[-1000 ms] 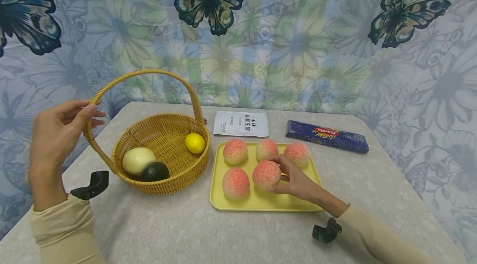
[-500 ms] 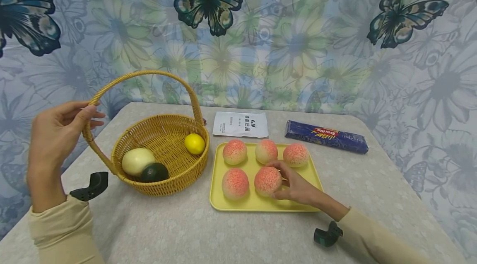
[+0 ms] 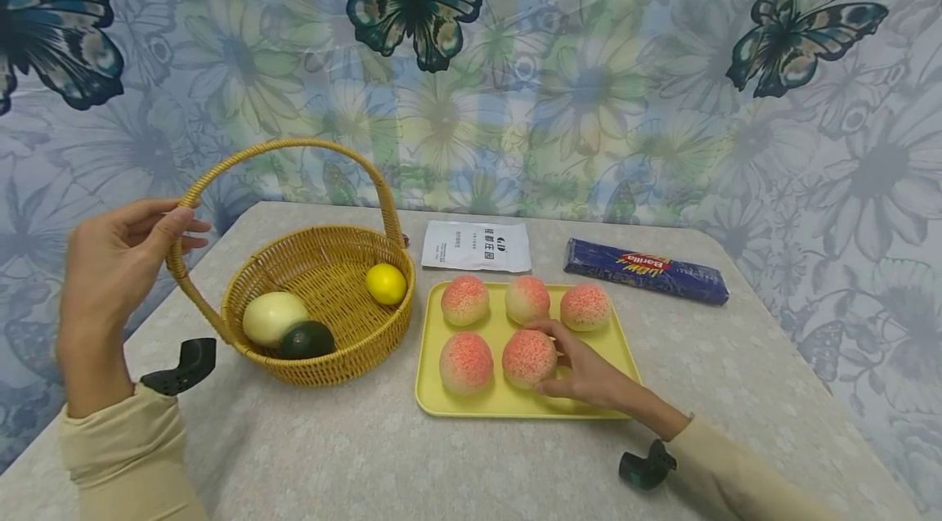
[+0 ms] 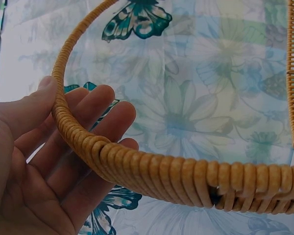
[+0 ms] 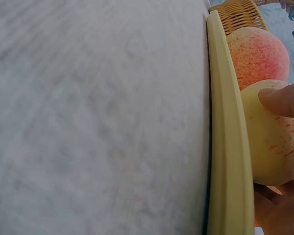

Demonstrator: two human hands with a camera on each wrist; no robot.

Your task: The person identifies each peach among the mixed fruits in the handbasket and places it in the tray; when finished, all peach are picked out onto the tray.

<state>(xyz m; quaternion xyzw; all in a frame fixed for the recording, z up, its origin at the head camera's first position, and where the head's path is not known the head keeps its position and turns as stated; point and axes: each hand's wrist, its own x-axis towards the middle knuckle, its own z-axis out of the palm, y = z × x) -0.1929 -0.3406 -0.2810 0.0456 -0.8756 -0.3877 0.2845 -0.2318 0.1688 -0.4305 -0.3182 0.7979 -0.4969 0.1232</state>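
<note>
A big curtain with blue butterflies (image 3: 415,2) and pale flowers hangs behind a grey speckled tabletop (image 3: 383,455). Near the left edge of the tabletop stands a round yellow woven basket (image 3: 318,316) with a tall hoop handle (image 3: 280,146). The left hand (image 3: 118,259) holds that handle low on its left side, thumb in front and fingers (image 4: 95,110) behind it, maybe to keep the basket steady. Inside the basket lie a small yellow lemon (image 3: 386,284), a pale round fruit (image 3: 274,318) and a dark green fruit (image 3: 306,339).

Just right of the basket sits a flat yellow plastic tray (image 3: 508,405) with five pink-speckled peaches on it. The right hand (image 3: 589,374) curls around the front right peach (image 3: 528,358), which sits on the tray, thumb and fingers on its sides.

Near the far edge lie a white paper packet (image 3: 477,245) and a long dark blue pasta packet (image 3: 646,269).
</note>
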